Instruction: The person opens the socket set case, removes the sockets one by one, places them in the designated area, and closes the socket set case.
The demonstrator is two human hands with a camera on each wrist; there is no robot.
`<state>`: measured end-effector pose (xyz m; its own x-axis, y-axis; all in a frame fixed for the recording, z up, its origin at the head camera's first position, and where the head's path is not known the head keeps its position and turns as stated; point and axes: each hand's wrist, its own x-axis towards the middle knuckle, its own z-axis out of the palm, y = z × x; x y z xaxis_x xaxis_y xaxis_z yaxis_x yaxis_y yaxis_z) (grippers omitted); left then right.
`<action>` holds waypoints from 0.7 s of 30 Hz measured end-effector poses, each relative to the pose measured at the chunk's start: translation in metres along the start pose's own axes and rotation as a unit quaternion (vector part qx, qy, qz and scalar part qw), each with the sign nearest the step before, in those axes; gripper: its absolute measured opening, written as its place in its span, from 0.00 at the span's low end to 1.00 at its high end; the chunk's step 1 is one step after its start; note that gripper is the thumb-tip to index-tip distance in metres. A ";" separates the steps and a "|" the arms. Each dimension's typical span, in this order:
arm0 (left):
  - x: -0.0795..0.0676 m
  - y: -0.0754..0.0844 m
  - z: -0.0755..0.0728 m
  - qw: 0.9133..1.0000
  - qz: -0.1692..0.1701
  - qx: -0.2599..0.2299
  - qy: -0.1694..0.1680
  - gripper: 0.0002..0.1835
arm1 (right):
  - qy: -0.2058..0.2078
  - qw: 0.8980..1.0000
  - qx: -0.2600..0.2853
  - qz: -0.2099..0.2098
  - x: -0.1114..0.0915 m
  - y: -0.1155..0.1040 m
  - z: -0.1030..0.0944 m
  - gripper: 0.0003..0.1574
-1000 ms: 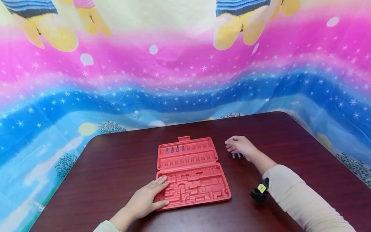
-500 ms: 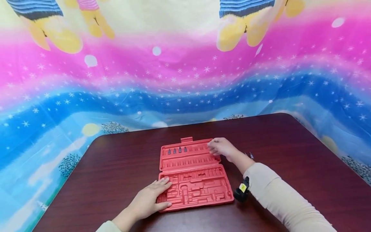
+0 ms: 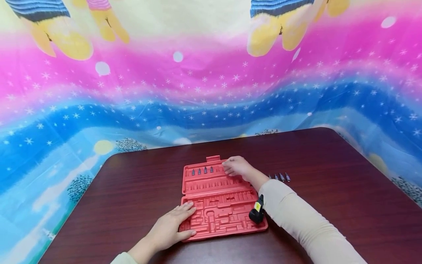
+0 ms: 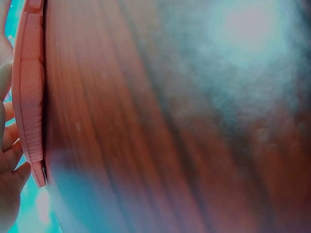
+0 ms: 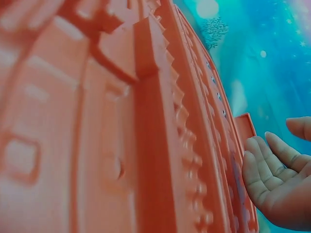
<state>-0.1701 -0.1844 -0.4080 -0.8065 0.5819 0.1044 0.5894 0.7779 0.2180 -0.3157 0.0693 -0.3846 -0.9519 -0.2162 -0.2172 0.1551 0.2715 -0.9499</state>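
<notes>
A red plastic tool case [image 3: 227, 233] lies unfolded on the table, its lid half at the back. Several dark pointed bits [image 3: 199, 171] stand in a row at the left of the lid's upper slots. My left hand [image 3: 169, 223] rests on the case's left front edge, fingers straight across the rim. Over the lid, just right of that row, is my right hand [image 3: 238, 167], fingertips bent down toward the slots. In the right wrist view the right hand's fingers [image 5: 265, 167] are loosely bent beside the lid; I cannot tell whether they hold a bit.
Several more bits [image 3: 281, 177] lie in a row on the dark wooden table [image 3: 329, 161] right of the case, partly behind the right forearm. A black wrist camera [image 3: 256, 212] overlaps the case's front right. A printed cloth [image 3: 211, 91] hangs behind the table.
My right hand has moved left from the loose bits to over the lid, close to the row of stored bits. The left hand has stayed on the case.
</notes>
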 end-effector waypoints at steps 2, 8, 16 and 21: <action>0.000 -0.001 0.001 1.000 0.002 0.002 0.004 0.33 | 0.000 1.000 0.000 0.005 0.005 -0.004 0.004 0.16; 0.000 -0.002 0.001 1.000 0.003 0.001 0.004 0.33 | -0.016 1.000 -0.011 0.004 0.018 -0.013 0.015 0.16; 0.001 -0.002 0.001 1.000 0.003 0.000 -0.002 0.33 | -0.020 1.000 -0.023 -0.002 0.034 -0.013 0.024 0.16; 0.000 -0.001 0.002 1.000 0.004 -0.003 -0.001 0.33 | -0.024 0.998 -0.053 0.005 0.040 -0.011 0.029 0.16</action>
<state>-0.1705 -0.1852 -0.4105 -0.8015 0.5887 0.1051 0.5959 0.7713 0.2235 -0.3482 0.0300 -0.3894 -0.9362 -0.2564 -0.2403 0.1340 0.3715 -0.9187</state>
